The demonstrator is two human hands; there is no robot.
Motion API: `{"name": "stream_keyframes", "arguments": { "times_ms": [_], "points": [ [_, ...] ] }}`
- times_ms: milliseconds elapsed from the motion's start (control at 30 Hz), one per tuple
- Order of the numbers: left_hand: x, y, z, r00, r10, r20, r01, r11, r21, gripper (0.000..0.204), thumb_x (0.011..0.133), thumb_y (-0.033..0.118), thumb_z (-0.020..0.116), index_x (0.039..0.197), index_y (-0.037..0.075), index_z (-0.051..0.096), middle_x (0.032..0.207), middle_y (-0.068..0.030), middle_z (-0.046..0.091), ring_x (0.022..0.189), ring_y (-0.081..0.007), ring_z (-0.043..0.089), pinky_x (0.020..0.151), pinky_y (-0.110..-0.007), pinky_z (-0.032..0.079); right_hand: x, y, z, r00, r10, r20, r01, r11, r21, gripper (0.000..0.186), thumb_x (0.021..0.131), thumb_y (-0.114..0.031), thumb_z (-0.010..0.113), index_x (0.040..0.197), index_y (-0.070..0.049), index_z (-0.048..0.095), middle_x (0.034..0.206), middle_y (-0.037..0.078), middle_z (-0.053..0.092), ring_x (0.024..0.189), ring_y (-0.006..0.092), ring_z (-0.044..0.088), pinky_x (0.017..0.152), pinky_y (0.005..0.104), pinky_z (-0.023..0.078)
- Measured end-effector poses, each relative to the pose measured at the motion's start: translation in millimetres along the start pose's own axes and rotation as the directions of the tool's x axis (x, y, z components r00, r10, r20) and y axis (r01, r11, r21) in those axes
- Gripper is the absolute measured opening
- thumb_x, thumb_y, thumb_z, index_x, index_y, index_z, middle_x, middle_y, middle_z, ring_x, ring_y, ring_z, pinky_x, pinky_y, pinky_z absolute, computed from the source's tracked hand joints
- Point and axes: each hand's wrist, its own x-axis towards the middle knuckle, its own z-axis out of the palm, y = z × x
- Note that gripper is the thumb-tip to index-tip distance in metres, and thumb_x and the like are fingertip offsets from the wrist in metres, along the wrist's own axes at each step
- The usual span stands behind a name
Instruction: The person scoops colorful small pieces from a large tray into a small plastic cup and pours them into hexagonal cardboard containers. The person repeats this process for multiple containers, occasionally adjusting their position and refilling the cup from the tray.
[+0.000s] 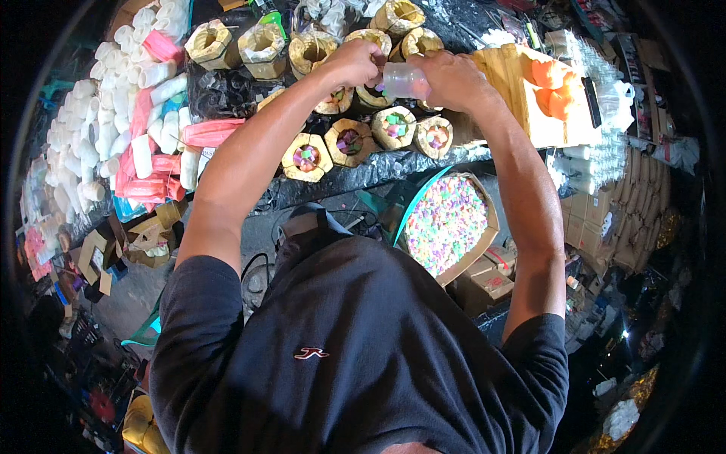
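My right hand grips a clear plastic cup, tipped on its side above the rows of moulds, with some coloured pieces in it. Close to the cup's left end, my left hand has its fingers bent together; what they hold, if anything, is hidden. Below both hands stand several yellowish hexagonal moulds with round hollows. Coloured pieces fill the hollows of the front ones, such as the front left mould and the green-and-white filled mould. Farther back, a left-hand mould has a bare hollow.
Many white plastic cups and pink wrapped stacks cover the left side. An orange item lies on a pale board at right. Below the table edge stands a teal-rimmed container of small coloured pieces. Cartons sit beside it.
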Motion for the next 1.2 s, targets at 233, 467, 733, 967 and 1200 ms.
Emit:
{"name": "stream_keyframes", "arguments": {
  "times_ms": [233, 467, 733, 967, 1200],
  "points": [
    [4.1, 2.5, -5.2, 1.0, 0.007, -0.003, -0.007, 0.997, 0.074, 0.04, 0.076, -0.004, 0.07, 0.115, -0.001, 0.076, 0.091, -0.0144, 0.078, 0.077, -0.0213, 0.076, 0.07, -0.036, 0.059, 6.7, -4.1, -11.9, 0.997, 0.01, 0.075, -0.006, 0.999, -0.044, 0.076, 0.075, -0.012, 0.081, 0.147, -0.016, 0.057, 0.127, 0.018, 0.073, 0.123, 0.0387, 0.069, 0.104, 0.0552, 0.054],
    [4.5, -3.9, -2.6, 1.0, 0.01, 0.005, -0.01, 1.0, 0.023, 0.043, 0.073, -0.006, 0.074, 0.115, 0.001, 0.076, 0.093, -0.0127, 0.079, 0.083, -0.0186, 0.076, 0.073, -0.034, 0.06, 5.1, 0.2, -9.2, 0.997, 0.024, 0.073, -0.029, 0.997, 0.069, 0.079, 0.069, -0.014, 0.084, 0.144, -0.018, 0.059, 0.132, 0.015, 0.071, 0.125, 0.0372, 0.067, 0.105, 0.0541, 0.054],
    [2.6, -3.8, -2.5, 1.0, 0.007, -0.021, -0.006, 1.0, 0.028, 0.039, 0.076, -0.005, 0.074, 0.115, 0.003, 0.076, 0.09, -0.0105, 0.078, 0.08, -0.0165, 0.073, 0.072, -0.034, 0.059, 9.2, -5.6, -16.0, 0.991, 0.016, 0.134, -0.023, 0.998, 0.053, 0.083, 0.066, -0.017, 0.086, 0.145, -0.015, 0.06, 0.135, 0.015, 0.07, 0.132, 0.0359, 0.063, 0.109, 0.0501, 0.052],
    [9.2, -14.8, 0.9, 0.998, -0.003, -0.058, -0.001, 0.998, -0.062, 0.039, 0.075, -0.004, 0.077, 0.113, 0.004, 0.077, 0.09, -0.0099, 0.078, 0.08, -0.0151, 0.071, 0.07, -0.033, 0.056, 11.9, -5.4, -17.9, 0.986, 0.022, 0.166, -0.03, 0.999, 0.045, 0.088, 0.064, -0.016, 0.088, 0.147, -0.016, 0.059, 0.137, 0.015, 0.069, 0.132, 0.0353, 0.062, 0.112, 0.0499, 0.05],
    [7.9, -8.1, -4.9, 0.999, -0.033, 0.009, 0.033, 0.999, -0.024, 0.04, 0.074, -0.001, 0.079, 0.114, 0.004, 0.077, 0.096, -0.0101, 0.079, 0.083, -0.0155, 0.072, 0.071, -0.032, 0.055, 8.6, 6.0, -3.7, 0.995, 0.026, 0.101, -0.035, 0.995, 0.095, 0.089, 0.064, -0.016, 0.088, 0.148, -0.016, 0.059, 0.138, 0.015, 0.068, 0.132, 0.0358, 0.063, 0.112, 0.0487, 0.05]
  ]
}}
